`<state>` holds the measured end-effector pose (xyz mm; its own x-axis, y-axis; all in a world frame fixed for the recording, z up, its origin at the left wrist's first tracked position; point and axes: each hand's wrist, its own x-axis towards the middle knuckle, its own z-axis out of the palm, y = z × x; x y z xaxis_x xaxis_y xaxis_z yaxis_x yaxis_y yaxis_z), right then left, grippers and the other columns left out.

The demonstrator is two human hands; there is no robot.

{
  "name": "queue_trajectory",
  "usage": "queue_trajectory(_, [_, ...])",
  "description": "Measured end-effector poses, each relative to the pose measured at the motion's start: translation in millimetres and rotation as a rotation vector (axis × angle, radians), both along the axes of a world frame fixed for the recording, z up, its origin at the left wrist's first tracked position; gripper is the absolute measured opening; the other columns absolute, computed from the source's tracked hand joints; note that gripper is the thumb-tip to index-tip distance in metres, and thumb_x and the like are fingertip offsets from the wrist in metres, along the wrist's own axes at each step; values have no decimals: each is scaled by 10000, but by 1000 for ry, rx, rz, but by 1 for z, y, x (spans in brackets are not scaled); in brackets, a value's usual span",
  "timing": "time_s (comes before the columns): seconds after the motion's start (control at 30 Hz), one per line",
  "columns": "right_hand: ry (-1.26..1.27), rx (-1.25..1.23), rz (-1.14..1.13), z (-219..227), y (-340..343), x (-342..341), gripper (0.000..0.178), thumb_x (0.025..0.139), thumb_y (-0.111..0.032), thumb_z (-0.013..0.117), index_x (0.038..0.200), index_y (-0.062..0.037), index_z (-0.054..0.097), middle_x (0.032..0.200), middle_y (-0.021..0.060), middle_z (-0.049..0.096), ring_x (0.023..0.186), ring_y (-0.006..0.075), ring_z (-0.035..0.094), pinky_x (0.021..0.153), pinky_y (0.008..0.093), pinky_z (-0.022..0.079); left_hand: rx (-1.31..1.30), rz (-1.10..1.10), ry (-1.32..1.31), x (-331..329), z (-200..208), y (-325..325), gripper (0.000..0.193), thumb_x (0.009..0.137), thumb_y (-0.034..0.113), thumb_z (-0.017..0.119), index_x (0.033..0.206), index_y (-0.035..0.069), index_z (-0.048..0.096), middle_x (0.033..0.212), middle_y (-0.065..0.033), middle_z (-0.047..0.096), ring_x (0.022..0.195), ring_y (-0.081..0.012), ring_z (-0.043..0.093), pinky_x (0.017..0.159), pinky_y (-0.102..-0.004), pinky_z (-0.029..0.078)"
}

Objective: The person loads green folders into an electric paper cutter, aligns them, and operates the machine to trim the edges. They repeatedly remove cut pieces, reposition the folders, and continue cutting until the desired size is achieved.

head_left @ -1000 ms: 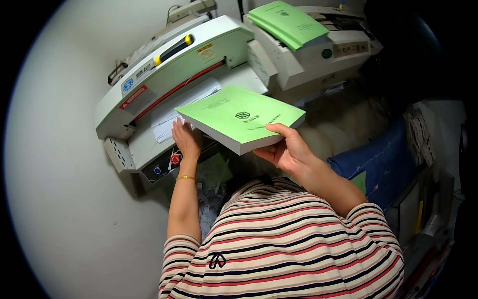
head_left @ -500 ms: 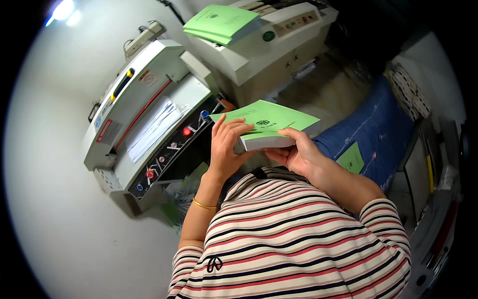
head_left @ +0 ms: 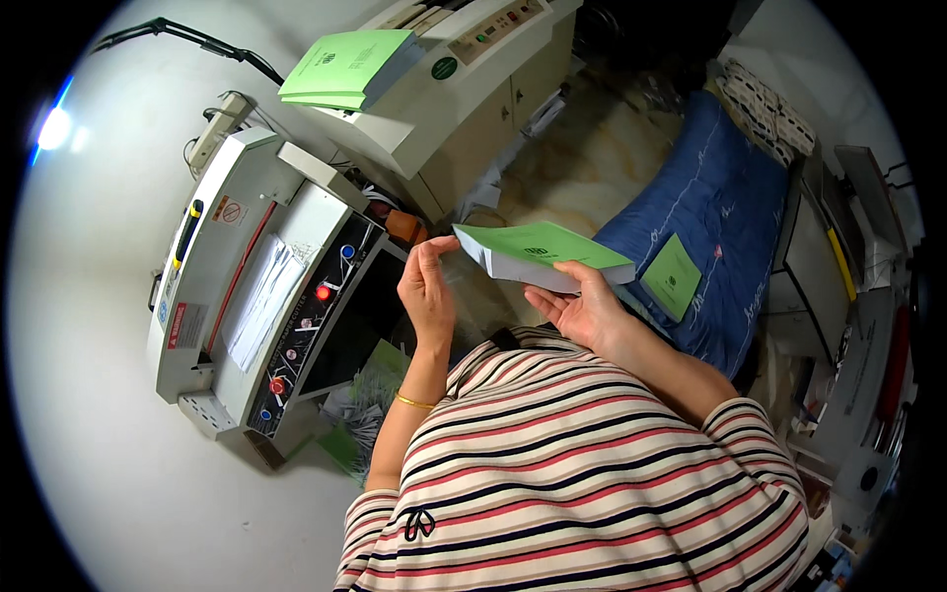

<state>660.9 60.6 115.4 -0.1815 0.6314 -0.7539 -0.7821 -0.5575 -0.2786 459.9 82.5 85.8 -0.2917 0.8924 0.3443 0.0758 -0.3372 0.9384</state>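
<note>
A thick paperback book with a green cover (head_left: 552,240) and white page edges is held in front of my waist, tilted. My right hand (head_left: 597,311) grips its near edge, thumb on the cover and fingers underneath. At the book's far left corner, my left hand (head_left: 429,296) is raised with its fingers close together. Its fingertips meet that corner in what looks like a pinch; the exact contact is too small to make out.
A paper cutter (head_left: 222,296) with loose white sheets stands at left. Green-covered books (head_left: 345,64) are stacked on a beige machine (head_left: 434,128) behind. At right, a green booklet (head_left: 673,278) lies on a blue cloth (head_left: 725,207). Paper scraps (head_left: 360,414) sit below the cutter.
My left hand has slid off the cover to the book's left corner. The book has tilted, showing more of its left page edges. The view has shifted, showing more of the right side.
</note>
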Motion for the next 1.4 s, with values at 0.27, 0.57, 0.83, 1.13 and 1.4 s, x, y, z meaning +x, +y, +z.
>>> queue_trajectory(0.27, [-29,59,-71,-20,-6,-1,318,865,-150,569,1113,35,497,1101,192,582,1021,319,610,890,419,543,-351,-277,133,34,-21,-37,562,784,160,775,1173,-8,405,829,-46,554,708,-104,550,638,-239,480])
queue_trajectory(0.57, [-58,94,-99,-22,-9,-13,338,881,-160,566,1142,32,472,1105,192,576,1011,314,616,886,415,544,-376,-222,-116,39,-17,-32,330,897,64,625,1142,-30,425,861,-99,616,759,-115,599,666,-244,525])
queue_trajectory(0.83, [-136,141,-93,-34,-3,-15,333,876,-164,594,1134,22,493,1114,182,582,1029,310,610,907,405,532,-687,-337,-428,27,-30,-38,213,977,141,496,1134,-2,489,976,-107,636,850,-143,611,743,-284,539])
queue_trajectory(1.13, [-131,167,-40,-33,2,-20,351,878,-185,602,1153,5,498,1109,154,584,1002,285,615,903,393,526,-746,-348,-433,26,-21,-30,240,943,278,590,971,40,578,900,-31,647,821,-87,589,680,-256,530])
queue_trajectory(1.4, [-135,174,-47,-33,5,-20,336,882,-183,601,1141,9,506,1116,147,580,993,291,618,881,399,541,-587,-84,-583,11,-18,-28,120,972,169,495,945,61,539,848,-35,575,785,-124,587,672,-309,549])
